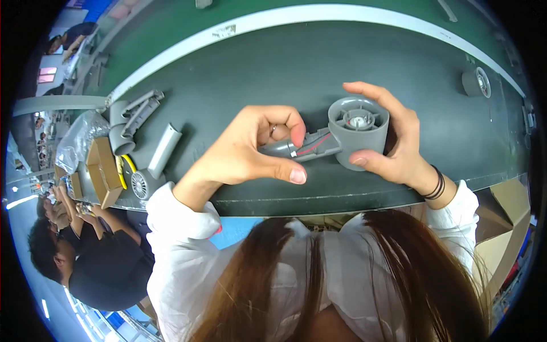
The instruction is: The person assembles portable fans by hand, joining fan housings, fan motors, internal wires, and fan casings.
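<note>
Both my hands are at a grey hair-dryer-shaped housing (345,142) on the dark table. Its round barrel stands upright, with a finned fan part (359,120) visible inside the top opening. To the left extends an open handle (319,143), where red and dark wires and a small white connector (294,153) show. My right hand (401,134) grips the barrel, thumb in front and fingers around the far right side. My left hand (245,145) curls around the handle's end, with thumb and index finger on either side of it; some of its fingers are hidden.
At the left lie grey housing parts (122,128), a light grey handle cover (165,149), a round grille part (140,183), a cardboard box (102,171) and a plastic bag (82,139). Another fan barrel (476,83) sits far right. A co-worker (99,259) is at the left.
</note>
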Tool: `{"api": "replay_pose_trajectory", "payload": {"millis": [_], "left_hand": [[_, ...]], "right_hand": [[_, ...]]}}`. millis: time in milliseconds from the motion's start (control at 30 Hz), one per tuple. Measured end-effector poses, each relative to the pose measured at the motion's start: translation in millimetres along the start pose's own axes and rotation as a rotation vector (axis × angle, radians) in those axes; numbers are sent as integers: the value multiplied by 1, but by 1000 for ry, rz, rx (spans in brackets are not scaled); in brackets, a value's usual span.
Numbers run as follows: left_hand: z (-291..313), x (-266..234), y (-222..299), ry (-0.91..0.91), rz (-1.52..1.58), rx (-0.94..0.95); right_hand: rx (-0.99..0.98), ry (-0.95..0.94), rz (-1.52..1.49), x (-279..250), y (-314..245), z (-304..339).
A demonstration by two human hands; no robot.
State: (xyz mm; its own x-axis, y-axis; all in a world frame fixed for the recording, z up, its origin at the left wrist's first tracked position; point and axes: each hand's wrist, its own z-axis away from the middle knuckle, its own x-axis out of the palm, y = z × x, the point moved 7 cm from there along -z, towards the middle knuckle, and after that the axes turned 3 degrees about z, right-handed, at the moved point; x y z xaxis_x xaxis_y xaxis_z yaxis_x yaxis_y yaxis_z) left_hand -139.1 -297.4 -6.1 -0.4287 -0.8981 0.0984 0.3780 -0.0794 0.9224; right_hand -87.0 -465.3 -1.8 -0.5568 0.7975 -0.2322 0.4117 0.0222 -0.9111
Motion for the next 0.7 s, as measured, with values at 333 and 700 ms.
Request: {"api": "replay_pose_trajectory", "payload": {"millis": [333, 700], "left_hand": [[-43, -38, 27, 512, -345, 198], [-205, -271, 63, 1186, -589, 364]], "right_hand": [[82, 180, 544, -16, 1, 4], [-17, 281, 558, -26, -7, -11]]}}
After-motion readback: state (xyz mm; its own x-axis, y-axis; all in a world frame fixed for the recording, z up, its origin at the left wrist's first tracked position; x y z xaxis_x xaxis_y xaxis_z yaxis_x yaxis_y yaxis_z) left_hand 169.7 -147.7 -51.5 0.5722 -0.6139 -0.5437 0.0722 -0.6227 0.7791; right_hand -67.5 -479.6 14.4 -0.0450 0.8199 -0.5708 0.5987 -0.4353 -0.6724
